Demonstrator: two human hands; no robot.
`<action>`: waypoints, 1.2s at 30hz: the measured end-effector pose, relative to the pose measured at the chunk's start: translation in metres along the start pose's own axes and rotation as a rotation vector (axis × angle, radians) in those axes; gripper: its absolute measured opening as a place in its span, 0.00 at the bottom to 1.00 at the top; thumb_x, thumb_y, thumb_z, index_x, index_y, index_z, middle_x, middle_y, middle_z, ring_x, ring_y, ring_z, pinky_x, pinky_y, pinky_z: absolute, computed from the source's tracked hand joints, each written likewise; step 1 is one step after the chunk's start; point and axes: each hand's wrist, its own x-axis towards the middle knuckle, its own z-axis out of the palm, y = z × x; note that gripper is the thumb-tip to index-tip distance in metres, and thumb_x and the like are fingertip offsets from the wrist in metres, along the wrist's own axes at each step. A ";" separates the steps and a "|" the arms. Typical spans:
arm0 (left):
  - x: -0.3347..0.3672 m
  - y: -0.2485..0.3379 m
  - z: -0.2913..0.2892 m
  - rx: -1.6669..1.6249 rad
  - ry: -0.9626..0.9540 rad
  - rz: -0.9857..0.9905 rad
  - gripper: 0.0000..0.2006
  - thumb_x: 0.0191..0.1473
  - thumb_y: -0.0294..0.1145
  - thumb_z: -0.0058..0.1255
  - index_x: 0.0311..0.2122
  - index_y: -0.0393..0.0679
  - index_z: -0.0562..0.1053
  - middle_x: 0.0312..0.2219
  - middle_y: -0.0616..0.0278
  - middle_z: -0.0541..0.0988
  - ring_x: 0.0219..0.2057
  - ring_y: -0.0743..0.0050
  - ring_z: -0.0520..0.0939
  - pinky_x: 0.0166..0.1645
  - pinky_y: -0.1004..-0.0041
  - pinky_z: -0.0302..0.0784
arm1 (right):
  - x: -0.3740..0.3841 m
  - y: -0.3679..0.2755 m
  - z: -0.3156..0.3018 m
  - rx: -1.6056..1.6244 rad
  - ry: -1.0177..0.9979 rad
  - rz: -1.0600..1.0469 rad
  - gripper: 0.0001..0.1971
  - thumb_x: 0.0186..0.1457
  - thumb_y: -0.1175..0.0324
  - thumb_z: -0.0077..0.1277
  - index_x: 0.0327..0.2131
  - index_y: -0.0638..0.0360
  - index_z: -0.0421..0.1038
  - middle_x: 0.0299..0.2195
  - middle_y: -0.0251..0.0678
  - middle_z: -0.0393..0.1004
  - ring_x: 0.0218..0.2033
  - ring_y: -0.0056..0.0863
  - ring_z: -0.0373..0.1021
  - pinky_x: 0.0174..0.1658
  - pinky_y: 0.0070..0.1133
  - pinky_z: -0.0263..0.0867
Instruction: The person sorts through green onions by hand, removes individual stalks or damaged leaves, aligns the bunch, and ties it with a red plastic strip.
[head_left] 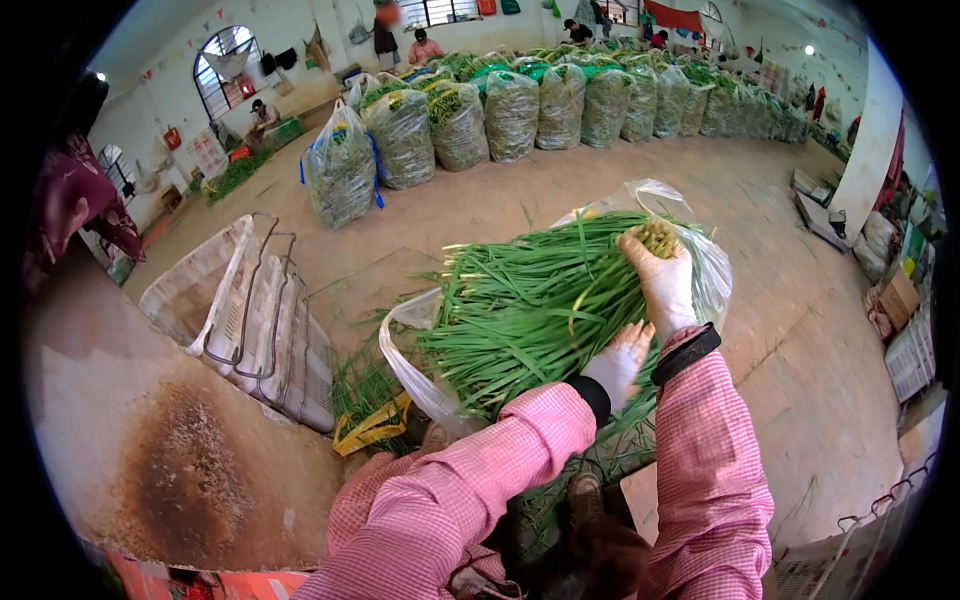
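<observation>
A large pile of long green chives (pixel 530 310) with pale cut ends lies in an opened clear plastic bag (pixel 712 275) in front of me. At the pile's right end, my right hand (pixel 664 280) is closed round a bunch of chives (pixel 656 238), its yellowish ends pointing up. Just below it, my left hand (pixel 620 362) rests against the leaves, somewhat blurred, with its fingers stretched out and nothing gripped in them. Both hands wear thin whitish gloves with bare fingertips.
Stacked plastic crates (pixel 285 340) with metal handles stand at left, beside a stained surface (pixel 190 480). A yellow strap (pixel 372 425) and loose leaves lie near my feet. Full bags (pixel 400 138) line the far floor. Several people work at the back. A wire-edged crate (pixel 860 545) is at lower right.
</observation>
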 end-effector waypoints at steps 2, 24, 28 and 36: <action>0.007 -0.006 0.024 0.566 0.052 0.057 0.39 0.45 0.54 0.40 0.55 0.35 0.48 0.56 0.52 0.48 0.58 0.55 0.42 0.60 0.65 0.28 | -0.002 -0.032 0.005 0.100 0.051 -0.035 0.10 0.42 0.72 0.55 0.31 0.60 0.69 0.27 0.28 0.71 0.27 0.17 0.66 0.33 0.16 0.63; -0.174 0.013 -0.165 -0.709 0.948 0.130 0.46 0.30 0.49 0.61 0.52 0.36 0.52 0.51 0.46 0.56 0.53 0.58 0.58 0.56 0.64 0.49 | -0.059 -0.204 0.023 -0.060 -0.208 -0.365 0.09 0.40 0.70 0.57 0.29 0.57 0.70 0.27 0.27 0.72 0.28 0.15 0.67 0.34 0.13 0.63; -0.182 -0.006 -0.183 -0.536 0.973 0.078 0.70 0.16 0.58 0.64 0.55 0.36 0.26 0.56 0.44 0.37 0.58 0.58 0.40 0.59 0.66 0.33 | -0.116 -0.228 0.082 -0.067 -0.676 -0.143 0.11 0.39 0.74 0.57 0.30 0.59 0.69 0.27 0.26 0.72 0.28 0.14 0.66 0.34 0.14 0.65; -0.310 0.034 -0.067 -2.324 1.102 -0.071 0.19 0.45 0.33 0.48 0.44 0.38 0.65 0.38 0.56 0.72 0.42 0.64 0.71 0.48 0.64 0.66 | -0.226 -0.170 0.225 -0.532 -1.196 -0.308 0.43 0.34 0.52 0.57 0.51 0.61 0.47 0.46 0.47 0.58 0.49 0.34 0.55 0.52 0.29 0.48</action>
